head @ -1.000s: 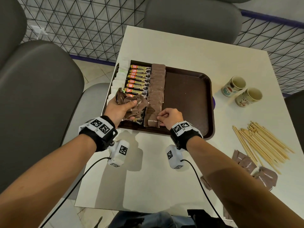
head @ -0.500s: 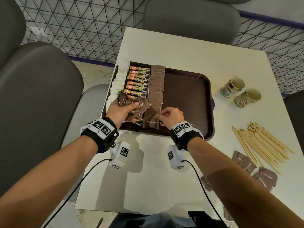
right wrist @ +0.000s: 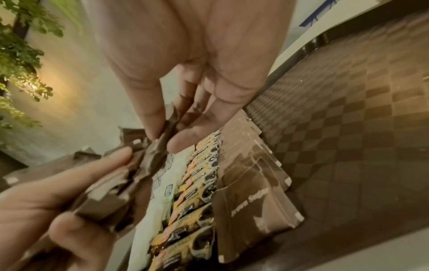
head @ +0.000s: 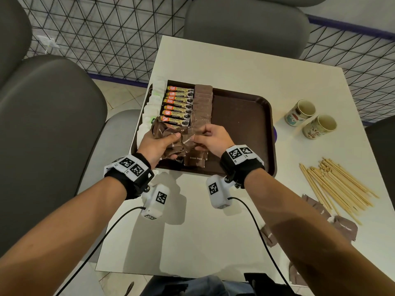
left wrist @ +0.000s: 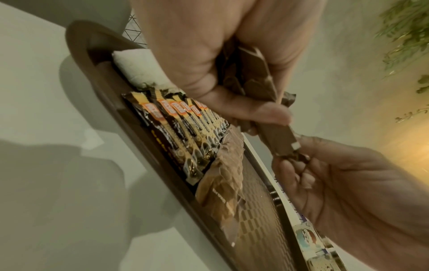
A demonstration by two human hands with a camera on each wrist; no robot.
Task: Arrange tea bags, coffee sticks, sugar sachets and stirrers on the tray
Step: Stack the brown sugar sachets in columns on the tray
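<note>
A: Sachets first: our left hand (head: 159, 144) grips a crumpled bundle of sugar sachets (head: 168, 138) over the tray (head: 241, 116), at its seven o'clock corner.

B: Our right hand (head: 210, 138) pinches one sachet (left wrist: 277, 139) at the bundle's three o'clock edge, long axis across towards the right hand.

A: The sugar column (head: 202, 107) lies just at twelve o'clock of that right hand, so it is nearer. We judge it places next.

B: Stirrers (head: 337, 184) wait on the table (head: 213, 231), at four o'clock.
</note>
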